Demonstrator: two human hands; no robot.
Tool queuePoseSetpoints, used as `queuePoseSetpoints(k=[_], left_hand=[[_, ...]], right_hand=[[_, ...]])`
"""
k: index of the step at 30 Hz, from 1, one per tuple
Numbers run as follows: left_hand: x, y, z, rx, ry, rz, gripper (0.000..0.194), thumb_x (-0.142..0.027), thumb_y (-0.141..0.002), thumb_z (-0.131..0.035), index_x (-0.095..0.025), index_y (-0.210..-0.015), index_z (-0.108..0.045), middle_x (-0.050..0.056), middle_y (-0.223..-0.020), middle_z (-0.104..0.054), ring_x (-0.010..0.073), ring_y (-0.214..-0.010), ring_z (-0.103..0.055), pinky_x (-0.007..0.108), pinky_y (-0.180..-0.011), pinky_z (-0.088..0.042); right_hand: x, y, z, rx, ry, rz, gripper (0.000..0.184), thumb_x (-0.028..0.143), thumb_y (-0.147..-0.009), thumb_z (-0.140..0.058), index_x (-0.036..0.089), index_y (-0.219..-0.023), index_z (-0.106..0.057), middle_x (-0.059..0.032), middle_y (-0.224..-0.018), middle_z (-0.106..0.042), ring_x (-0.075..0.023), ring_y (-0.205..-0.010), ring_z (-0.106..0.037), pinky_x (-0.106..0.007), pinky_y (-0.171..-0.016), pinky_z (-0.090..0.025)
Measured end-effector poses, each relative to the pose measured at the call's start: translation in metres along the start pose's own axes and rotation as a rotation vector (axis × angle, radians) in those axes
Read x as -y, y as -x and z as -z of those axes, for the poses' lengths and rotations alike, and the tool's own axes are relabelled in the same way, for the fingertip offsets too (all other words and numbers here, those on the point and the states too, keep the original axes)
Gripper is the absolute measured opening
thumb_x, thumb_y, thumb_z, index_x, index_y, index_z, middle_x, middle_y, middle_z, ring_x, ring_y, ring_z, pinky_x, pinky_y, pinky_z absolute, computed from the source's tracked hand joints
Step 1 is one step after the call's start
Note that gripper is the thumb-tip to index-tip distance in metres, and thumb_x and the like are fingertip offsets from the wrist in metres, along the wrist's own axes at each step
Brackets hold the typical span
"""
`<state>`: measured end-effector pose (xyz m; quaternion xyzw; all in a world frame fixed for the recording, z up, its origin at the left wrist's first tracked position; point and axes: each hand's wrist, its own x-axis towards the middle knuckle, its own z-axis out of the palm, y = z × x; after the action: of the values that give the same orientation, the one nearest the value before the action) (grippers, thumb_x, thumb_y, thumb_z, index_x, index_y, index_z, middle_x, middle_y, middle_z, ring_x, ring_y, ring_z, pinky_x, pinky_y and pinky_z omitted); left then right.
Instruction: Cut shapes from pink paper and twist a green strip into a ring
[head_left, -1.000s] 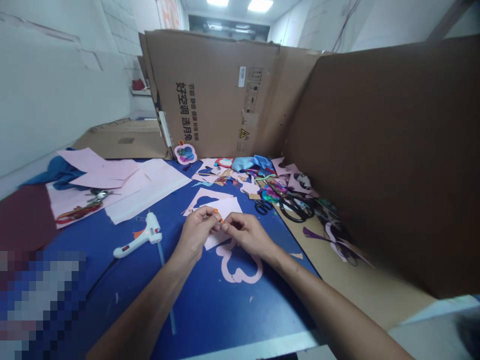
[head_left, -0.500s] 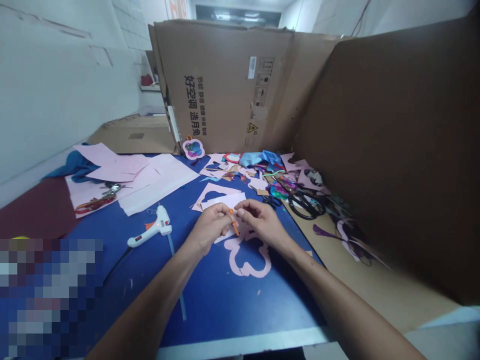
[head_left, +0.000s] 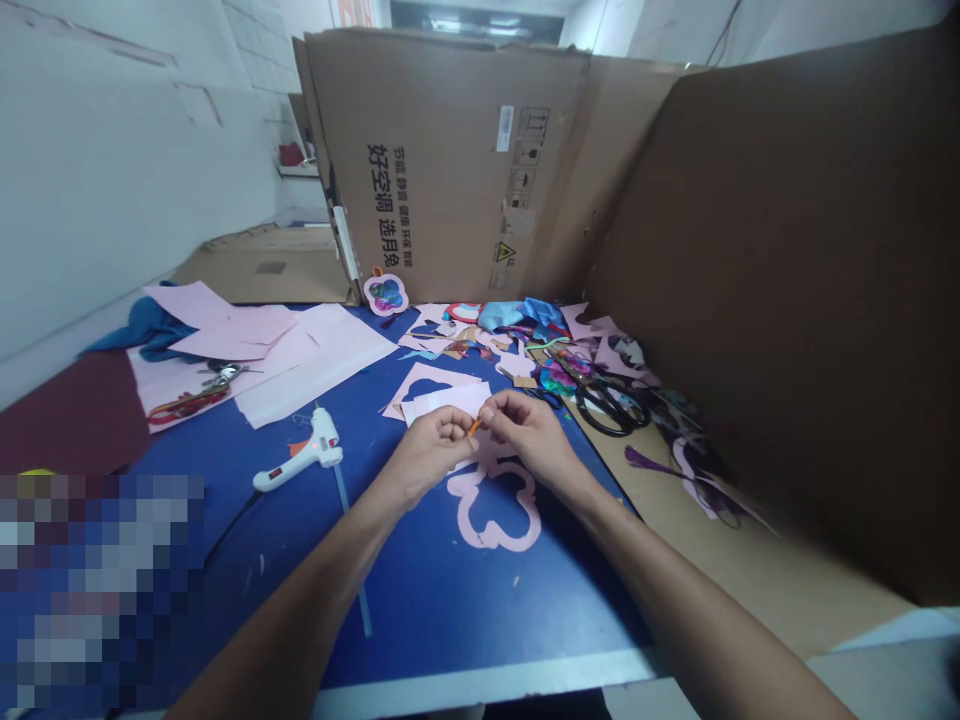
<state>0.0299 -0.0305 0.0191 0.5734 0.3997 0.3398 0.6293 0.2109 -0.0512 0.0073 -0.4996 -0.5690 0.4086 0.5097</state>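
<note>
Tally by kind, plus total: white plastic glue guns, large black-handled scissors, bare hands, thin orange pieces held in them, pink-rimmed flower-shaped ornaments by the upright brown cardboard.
Glue gun: 1
Large scissors: 1
Bare hands: 2 (left hand, right hand)
Orange piece: 1
Flower-shaped ornament: 1
Total: 6

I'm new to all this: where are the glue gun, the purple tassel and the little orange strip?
Glue gun [head_left: 324, 436]: head view, on its white body.
Purple tassel [head_left: 640, 459]: head view, on its strands.
Orange strip [head_left: 475, 427]: head view, its visible part between the hands.
</note>
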Motion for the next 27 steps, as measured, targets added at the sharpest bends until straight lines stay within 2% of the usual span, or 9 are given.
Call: queuePoseSetpoints(k=[7,12,21,27], left_hand=[[0.0031,-0.0037,0.0035,-0.091,0.002,-0.004,0.014,-0.028,-0.067,-0.070,-0.020,-0.077,-0.064,-0.005,-0.059,-0.054,0.0087,-0.048,-0.042,0.024,-0.048,-0.029],[0.0036,-0.0045,0.0063,-0.155,-0.027,-0.046,0.013,-0.029,-0.068,-0.069,-0.019,-0.075,-0.066,-0.005,-0.059,-0.055,0.0085,-0.049,-0.043,0.024,-0.048,-0.030],[0.0032,-0.0045,0.0042,-0.154,-0.049,-0.007,0.012,-0.028,-0.067,-0.066,-0.019,-0.075,-0.067,-0.003,-0.058,-0.060,0.0087,-0.048,-0.043,0.024,-0.048,-0.030],[0.0029,-0.0067,0.0065,-0.167,-0.126,-0.024,0.017,-0.035,-0.070,-0.069,-0.019,-0.076,-0.068,-0.002,-0.058,-0.061,0.0099,-0.049,-0.044,0.024,-0.048,-0.031]], right_hand=[[0.0033,0.0002,0.0004,-0.075,-0.036,-0.004,0.029,0.049,-0.086,-0.075,0.020,-0.083,-0.068,-0.0009,-0.075,-0.067,-0.0142,-0.064,-0.056,-0.027,-0.060,-0.046],[0.0023,0.0013,-0.0016,-0.058,-0.030,0.008,0.030,0.049,-0.086,-0.075,0.020,-0.083,-0.068,-0.0010,-0.076,-0.067,-0.0135,-0.064,-0.055,-0.026,-0.060,-0.044],[-0.0047,0.0021,-0.0036,-0.021,-0.009,0.029,0.027,0.046,-0.088,-0.072,0.020,-0.082,-0.068,0.0000,-0.074,-0.063,-0.0127,-0.061,-0.048,-0.026,-0.057,-0.037],[-0.0014,0.0039,-0.0071,-0.043,0.028,0.071,0.025,0.043,-0.087,-0.071,0.019,-0.081,-0.067,0.0023,-0.066,-0.056,-0.0122,-0.059,-0.045,-0.026,-0.056,-0.035]])
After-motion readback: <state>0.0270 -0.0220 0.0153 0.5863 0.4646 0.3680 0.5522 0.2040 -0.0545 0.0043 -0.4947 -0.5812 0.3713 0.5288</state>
